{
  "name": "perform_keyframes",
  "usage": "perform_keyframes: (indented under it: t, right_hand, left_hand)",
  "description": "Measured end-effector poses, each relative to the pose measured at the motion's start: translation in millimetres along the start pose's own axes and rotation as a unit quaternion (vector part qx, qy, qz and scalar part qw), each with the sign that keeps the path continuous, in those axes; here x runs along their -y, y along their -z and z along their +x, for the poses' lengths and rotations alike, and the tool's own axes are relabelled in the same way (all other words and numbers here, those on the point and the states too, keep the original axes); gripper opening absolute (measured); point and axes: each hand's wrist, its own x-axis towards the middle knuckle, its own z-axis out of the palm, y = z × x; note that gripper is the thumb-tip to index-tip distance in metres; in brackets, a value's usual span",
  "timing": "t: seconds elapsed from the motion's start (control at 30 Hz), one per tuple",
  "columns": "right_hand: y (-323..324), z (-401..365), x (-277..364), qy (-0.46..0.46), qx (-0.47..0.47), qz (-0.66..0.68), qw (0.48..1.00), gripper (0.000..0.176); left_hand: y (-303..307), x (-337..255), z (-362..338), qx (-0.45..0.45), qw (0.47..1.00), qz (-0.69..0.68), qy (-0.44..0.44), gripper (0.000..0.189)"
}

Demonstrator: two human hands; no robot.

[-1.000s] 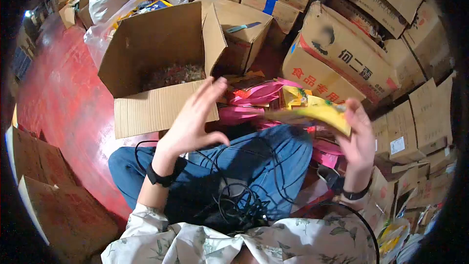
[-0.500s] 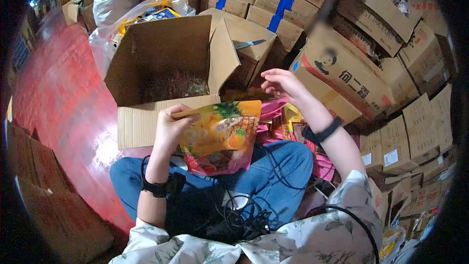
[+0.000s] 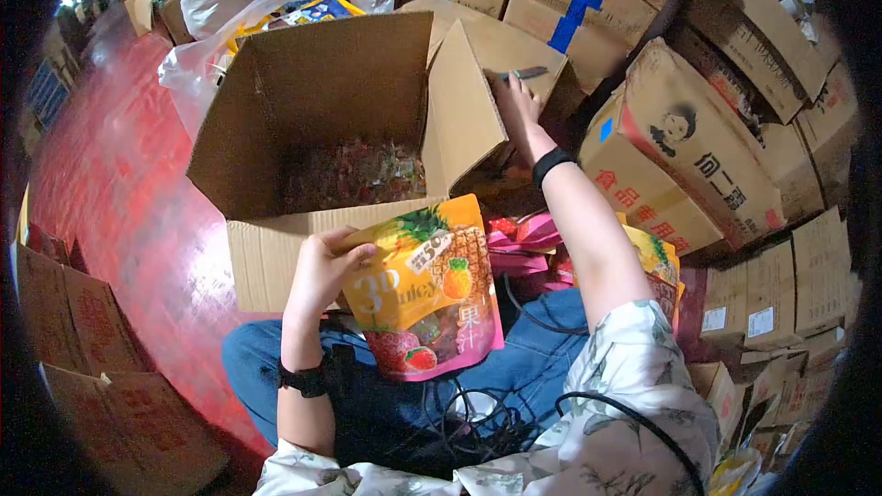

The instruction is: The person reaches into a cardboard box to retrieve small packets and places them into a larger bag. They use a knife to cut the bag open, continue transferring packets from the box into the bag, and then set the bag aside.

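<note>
My left hand [image 3: 323, 266] is closed on the upper left edge of a candy pouch [image 3: 427, 289], yellow and pink with pineapple and strawberry pictures. The pouch stands over my lap, its printed front towards me and wrapped pieces showing through its window. My right hand [image 3: 525, 115] reaches forward with fingers stretched out to a utility knife [image 3: 525, 73], which lies on a closed carton [image 3: 482, 14]. Its fingertips overlap the knife's near side; the thumb is hidden. Just beyond the pouch stands an open cardboard box [image 3: 335, 83] with small wrapped candies [image 3: 354, 173] inside.
More pink and yellow pouches [image 3: 648, 257] lie by my right knee, partly behind my forearm. Printed cartons [image 3: 698, 147] are stacked on the right and at the back. A clear plastic bag [image 3: 188, 83] stands behind the open box. Black cables [image 3: 478, 418] coil on my lap.
My right hand has moved forward from above the pouches to the knife on the carton. My left hand still holds the pouch, now tilted with its front more visible. The view has shifted slightly.
</note>
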Motion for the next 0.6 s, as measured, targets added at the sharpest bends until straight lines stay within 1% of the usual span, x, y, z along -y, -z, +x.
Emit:
perform_keyframes:
  t: [0.03,0.13,0.17,0.27,0.3,0.4,0.43,0.47,0.53,0.57,0.6]
  right_hand:
    - [2.7,1.3,3.1,-0.016,-0.027,0.015,0.999,0.035]
    - [8.2,-3.5,0.1,0.027,-0.006,-0.025,0.999,0.031]
    - [-2.0,-0.4,-9.5,0.056,-0.046,-0.025,0.997,0.029]
    - [-0.3,5.6,-25.1,0.055,-0.035,0.005,0.998,0.028]
    - [20.5,2.3,-21.5,0.041,-0.022,-0.002,0.999,0.024]
    - [57.4,-13.0,-34.8,0.029,-0.099,0.061,0.993,0.015]
    - [69.4,-21.0,-43.6,0.028,-0.122,0.102,0.987,0.015]
    - [83.4,-30.4,-52.8,0.028,-0.145,0.142,0.979,0.014]
    - [126.8,-49.5,-59.5,-0.048,-0.104,0.129,0.985,0.014]
    - [140.6,-53.3,-69.8,-0.083,-0.106,0.244,0.960,0.016]
    - [153.3,-57.1,-81.3,-0.117,-0.101,0.355,0.922,0.017]
  left_hand:
    - [-0.1,5.3,3.0,0.000,1.000,0.018,0.001,0.018]
    - [0.7,15.8,6.8,0.006,0.998,0.061,-0.011,0.023]
    - [0.7,12.9,4.8,0.009,0.997,0.071,-0.023,0.025]
    - [3.8,13.2,4.8,0.013,0.991,0.118,-0.061,0.031]
    - [4.8,15.3,4.9,0.013,0.988,0.137,-0.072,0.033]
    - [6.1,15.6,5.6,0.001,0.979,0.178,-0.100,0.037]
    - [5.5,13.6,4.0,0.000,0.982,0.171,-0.081,0.039]
    - [6.2,16.7,4.4,0.007,0.984,0.157,-0.082,0.040]
    - [5.8,28.1,10.6,0.015,0.988,0.128,-0.087,0.041]
    - [5.8,31.9,10.8,0.011,0.994,0.076,-0.077,0.042]
    - [7.9,39.3,15.4,0.027,0.994,0.052,-0.090,0.043]
